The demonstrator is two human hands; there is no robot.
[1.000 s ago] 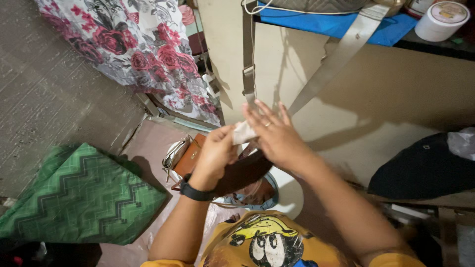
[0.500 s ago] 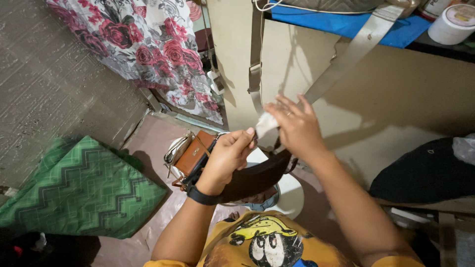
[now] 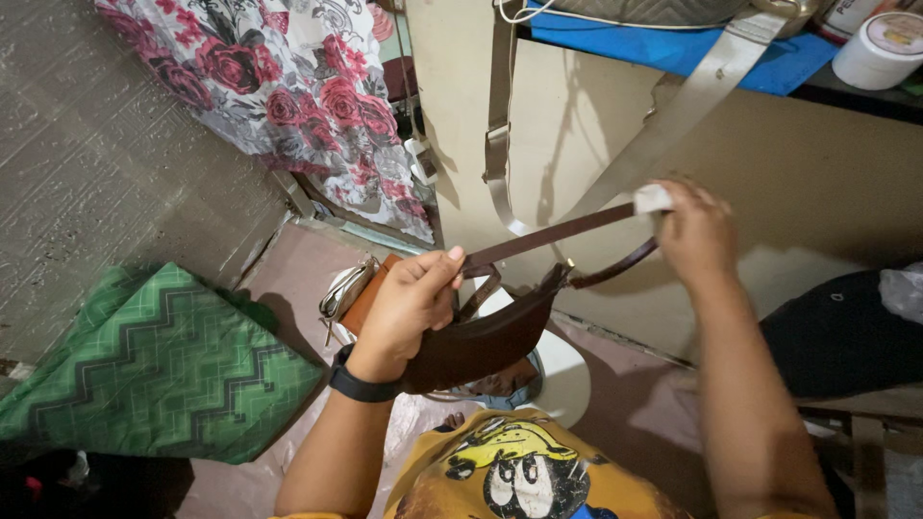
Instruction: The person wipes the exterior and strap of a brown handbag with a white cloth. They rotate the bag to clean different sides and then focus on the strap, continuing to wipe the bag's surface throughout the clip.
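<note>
A dark brown bag (image 3: 481,341) hangs from my left hand (image 3: 409,308), which grips one end of its brown strap (image 3: 553,235). The strap is stretched taut to the right. My right hand (image 3: 697,231) is closed around a small white cloth (image 3: 652,198) pressed on the strap's far end. A black watch sits on my left wrist. Below the bag are a tan leather purse (image 3: 361,308) and a white round object (image 3: 567,370), partly hidden.
A green zigzag-patterned cloth (image 3: 154,370) lies on the floor at left. A floral fabric (image 3: 288,96) hangs at the top. A beige cabinet (image 3: 769,173) carries a blue-topped shelf with a white tub (image 3: 880,43). A black bag (image 3: 836,332) sits at right.
My right hand has slid the white cloth along the strap to the right, pulling the strap out straight. My left hand has lowered slightly and holds the strap end.
</note>
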